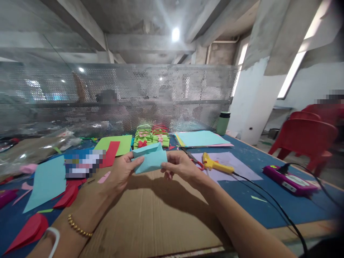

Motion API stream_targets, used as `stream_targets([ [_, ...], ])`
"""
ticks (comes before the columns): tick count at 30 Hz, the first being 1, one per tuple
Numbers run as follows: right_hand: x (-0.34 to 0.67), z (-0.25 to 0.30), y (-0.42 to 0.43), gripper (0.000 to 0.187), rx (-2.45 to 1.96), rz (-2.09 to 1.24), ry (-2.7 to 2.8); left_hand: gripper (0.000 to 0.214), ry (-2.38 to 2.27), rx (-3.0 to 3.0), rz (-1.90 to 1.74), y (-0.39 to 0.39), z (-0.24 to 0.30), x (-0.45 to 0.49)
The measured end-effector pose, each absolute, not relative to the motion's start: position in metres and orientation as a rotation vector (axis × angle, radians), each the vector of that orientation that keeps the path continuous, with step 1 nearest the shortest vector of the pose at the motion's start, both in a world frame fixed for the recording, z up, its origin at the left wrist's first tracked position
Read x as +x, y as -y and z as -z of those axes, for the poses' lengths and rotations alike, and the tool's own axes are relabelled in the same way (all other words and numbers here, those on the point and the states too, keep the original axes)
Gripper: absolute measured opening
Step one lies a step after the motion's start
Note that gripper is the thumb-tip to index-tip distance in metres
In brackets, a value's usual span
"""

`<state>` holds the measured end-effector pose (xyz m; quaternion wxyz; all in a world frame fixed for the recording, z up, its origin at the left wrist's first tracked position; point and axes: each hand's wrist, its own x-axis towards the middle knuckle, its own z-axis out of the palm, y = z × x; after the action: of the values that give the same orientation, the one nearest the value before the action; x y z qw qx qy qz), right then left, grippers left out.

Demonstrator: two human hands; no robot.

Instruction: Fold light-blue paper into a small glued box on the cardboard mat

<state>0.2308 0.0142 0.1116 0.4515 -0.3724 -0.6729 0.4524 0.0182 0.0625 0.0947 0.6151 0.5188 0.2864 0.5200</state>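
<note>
A folded light-blue paper piece [150,161], with a flap standing up at its top, is held between both hands above a brown cardboard sheet [150,218]. My left hand [125,170] pinches its left end, thumb on the near face. At the right end, my right hand [177,165] grips it between thumb and fingers. Just behind the paper stand several small green paper baskets [152,136] with red and pink bows. Red-handled scissors [195,159] lie beyond my right hand, beside a yellow glue gun [216,165] on a pale purple sheet [244,172].
A purple power strip [290,181] with cables sits at the right. Stacked coloured paper [204,138] and a green bottle [223,123] are at the back. Blue paper [47,182], red cut pieces [29,231] and plastic wrap [34,154] cover the left side. A perforated metal screen [172,89] stands behind.
</note>
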Motion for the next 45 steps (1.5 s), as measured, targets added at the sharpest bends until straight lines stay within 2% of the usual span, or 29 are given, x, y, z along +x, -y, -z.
stream_targets([
  [5, 0.232, -0.112, -0.015, 0.026, -0.949, -1.098, 1.688, 0.047, -0.657, 1.201, -1.209, -0.063, -0.096, 0.018],
  [15, 0.218, -0.113, -0.008, 0.046, -1.039, -1.211, 1.544, 0.045, -0.66, 1.402, -1.195, -0.057, -0.092, 0.019],
  [27, 0.217, -0.099, -0.014, 0.034, -1.052, -1.268, 1.411, 0.037, -0.759, 1.688, -1.25, -0.058, -0.086, 0.022],
  [33, 0.214, -0.103, -0.013, 0.03, -1.094, -1.227, 1.448, 0.049, -0.693, 1.547, -1.167, -0.054, -0.084, 0.024],
  [37, 0.214, -0.103, -0.013, 0.027, -1.068, -1.215, 1.452, 0.048, -0.699, 1.568, -1.219, -0.056, -0.084, 0.025],
  [45, 0.216, -0.104, -0.013, 0.035, -1.062, -1.2, 1.502, 0.048, -0.72, 1.565, -1.206, -0.056, -0.086, 0.024],
])
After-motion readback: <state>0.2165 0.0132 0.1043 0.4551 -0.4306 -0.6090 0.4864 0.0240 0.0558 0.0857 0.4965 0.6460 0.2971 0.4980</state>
